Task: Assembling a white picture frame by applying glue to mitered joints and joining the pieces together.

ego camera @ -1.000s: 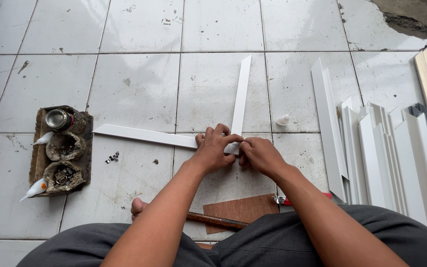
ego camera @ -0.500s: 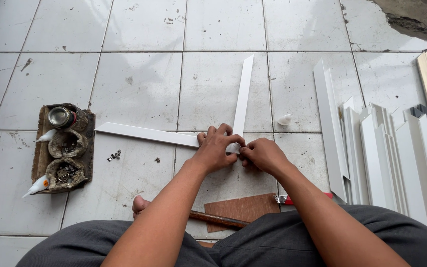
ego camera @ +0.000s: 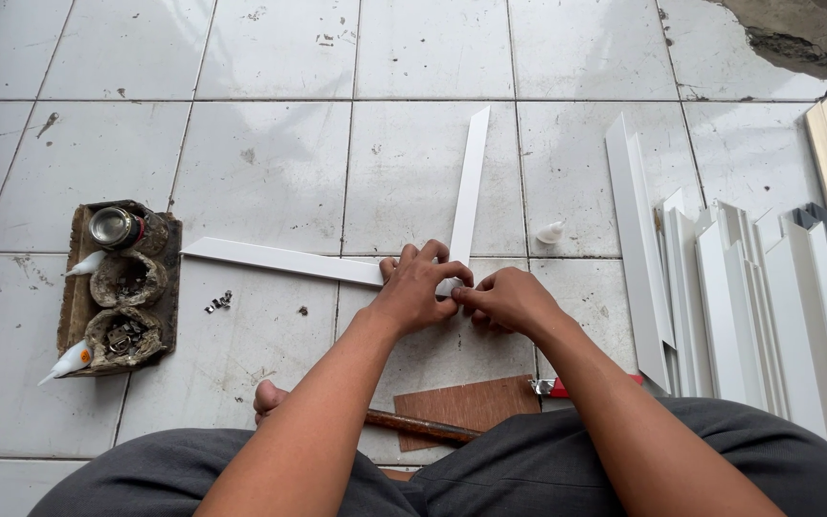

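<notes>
Your left hand (ego camera: 416, 289) and right hand (ego camera: 506, 299): both pinched shut on the corner where 2 white strips (ego camera: 467, 184) meet, on tiled floor (ego camera: 270, 144).

Your two forearms are bare from the elbows down, with no sleeves, watch, rings or gloves showing. Your left hand (ego camera: 420, 287) and right hand (ego camera: 507, 300) are uncovered. Your dark grey fabric trousers (ego camera: 547, 469) look smooth and plain across both legs. A bare toe (ego camera: 268, 400) shows beside your left leg, with no shoe or sock.
</notes>
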